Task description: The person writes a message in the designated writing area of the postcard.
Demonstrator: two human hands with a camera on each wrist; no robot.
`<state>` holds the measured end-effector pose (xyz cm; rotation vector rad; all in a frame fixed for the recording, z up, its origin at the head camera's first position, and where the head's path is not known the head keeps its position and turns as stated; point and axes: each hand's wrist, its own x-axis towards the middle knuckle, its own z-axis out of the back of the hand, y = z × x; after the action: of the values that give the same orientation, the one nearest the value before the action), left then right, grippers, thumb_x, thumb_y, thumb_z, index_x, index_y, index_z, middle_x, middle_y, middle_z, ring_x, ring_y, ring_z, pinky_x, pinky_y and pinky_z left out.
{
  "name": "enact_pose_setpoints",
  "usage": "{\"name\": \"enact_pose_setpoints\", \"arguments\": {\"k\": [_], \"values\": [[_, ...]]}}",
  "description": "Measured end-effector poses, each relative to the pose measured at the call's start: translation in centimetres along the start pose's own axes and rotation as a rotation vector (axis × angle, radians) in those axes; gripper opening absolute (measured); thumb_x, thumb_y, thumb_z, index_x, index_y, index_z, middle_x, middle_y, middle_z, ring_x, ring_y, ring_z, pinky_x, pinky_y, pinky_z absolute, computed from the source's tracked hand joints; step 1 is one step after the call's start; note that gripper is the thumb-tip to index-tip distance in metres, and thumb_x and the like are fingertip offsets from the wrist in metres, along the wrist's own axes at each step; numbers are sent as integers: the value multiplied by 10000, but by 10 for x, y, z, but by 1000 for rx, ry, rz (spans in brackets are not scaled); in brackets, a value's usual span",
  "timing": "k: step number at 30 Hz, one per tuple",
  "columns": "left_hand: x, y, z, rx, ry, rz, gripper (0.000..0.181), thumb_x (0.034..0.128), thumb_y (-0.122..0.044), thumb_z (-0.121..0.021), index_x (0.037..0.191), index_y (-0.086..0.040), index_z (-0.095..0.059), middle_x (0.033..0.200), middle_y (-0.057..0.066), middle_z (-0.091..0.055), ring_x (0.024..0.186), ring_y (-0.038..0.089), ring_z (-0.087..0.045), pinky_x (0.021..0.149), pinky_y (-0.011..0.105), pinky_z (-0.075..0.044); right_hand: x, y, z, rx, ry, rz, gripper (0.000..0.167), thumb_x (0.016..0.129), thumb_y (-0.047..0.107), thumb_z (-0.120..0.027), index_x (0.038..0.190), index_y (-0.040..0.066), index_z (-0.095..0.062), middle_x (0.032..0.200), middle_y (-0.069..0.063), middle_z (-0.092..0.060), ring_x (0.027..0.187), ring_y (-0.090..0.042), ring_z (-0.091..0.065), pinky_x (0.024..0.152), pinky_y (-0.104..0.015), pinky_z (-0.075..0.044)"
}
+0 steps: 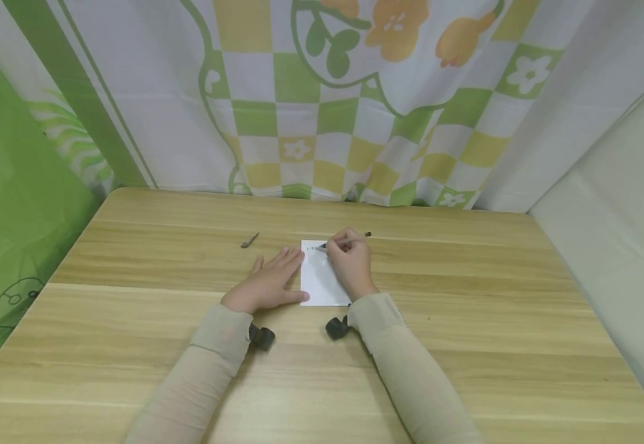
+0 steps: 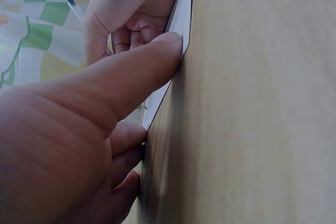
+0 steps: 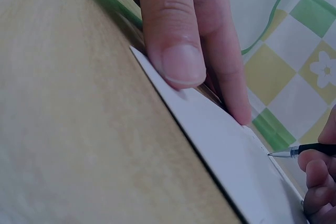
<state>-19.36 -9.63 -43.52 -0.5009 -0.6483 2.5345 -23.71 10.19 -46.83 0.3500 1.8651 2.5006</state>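
A white sheet of paper (image 1: 319, 280) lies on the wooden table, with a short row of small dark marks near its top edge. My right hand (image 1: 352, 262) grips a pen (image 1: 355, 240), its tip at the end of those marks. In the right wrist view the pen (image 3: 310, 149) points down at the paper (image 3: 226, 140). Along the paper's left edge rests my left hand (image 1: 269, 283), fingers extended, thumb on the lower left corner. The left wrist view shows the left thumb (image 2: 142, 66) pressing on the paper's edge.
A pen cap (image 1: 250, 240) lies on the table (image 1: 466, 345) to the left, beyond the left hand. Behind the table's far edge hangs a checked, flowered curtain (image 1: 300, 117). Green cloth (image 1: 16, 185) hangs at the left, and a pale surface (image 1: 622, 203) stands at the right.
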Motion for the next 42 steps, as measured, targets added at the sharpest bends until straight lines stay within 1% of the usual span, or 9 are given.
{"name": "enact_pose_setpoints", "arguments": {"k": [12,19,22,27,31,34,42], "values": [[0,0,0,-7,2,2,920,961,-454,-655,1621,-48,-158,1694,115,-72,1557,332,0,1188,655,83,0,1,0,-11,-1,-16,63,837,109,-629,810,63,-662,810,-57,-644,710,-185,-588,592,-242,-463],[0,0,1,-4,-4,-12,902,966,-452,-651,1616,-40,-181,1690,132,-95,1555,343,-25,1186,670,59,0,1,0,9,0,-20,58,835,92,-627,806,58,-663,822,-60,-635,710,-183,-585,582,-235,-458],[-1,0,1,-1,-2,-8,905,965,-453,-654,1618,-44,-180,1689,129,-96,1556,334,-28,1188,668,56,0,1,0,6,1,-19,58,838,94,-626,808,61,-663,825,-58,-634,714,-181,-584,583,-235,-456],[2,4,-2,5,1,1,912,966,-473,-643,1625,-65,-162,1692,112,-82,1559,312,-15,1192,655,71,0,0,0,-6,2,-10,62,838,101,-629,809,62,-667,825,-55,-636,723,-185,-577,591,-246,-455],[5,9,-6,3,-4,2,930,960,-510,-636,1632,-98,-144,1694,78,-70,1561,283,2,1193,642,92,0,-1,-1,-4,-3,-2,75,838,101,-626,793,62,-671,821,-52,-636,727,-184,-567,595,-256,-450],[6,11,-8,3,-8,-2,934,956,-512,-641,1632,-98,-149,1695,77,-74,1561,283,-1,1192,646,92,0,-1,-1,2,-3,1,82,841,100,-627,786,60,-672,821,-51,-635,724,-182,-564,592,-254,-446],[5,10,-7,-1,-6,-1,930,957,-508,-641,1632,-99,-149,1694,76,-70,1561,281,-2,1193,642,91,1,-1,-1,1,-8,6,84,840,97,-634,782,56,-678,836,-42,-634,732,-175,-556,582,-235,-439]]}}
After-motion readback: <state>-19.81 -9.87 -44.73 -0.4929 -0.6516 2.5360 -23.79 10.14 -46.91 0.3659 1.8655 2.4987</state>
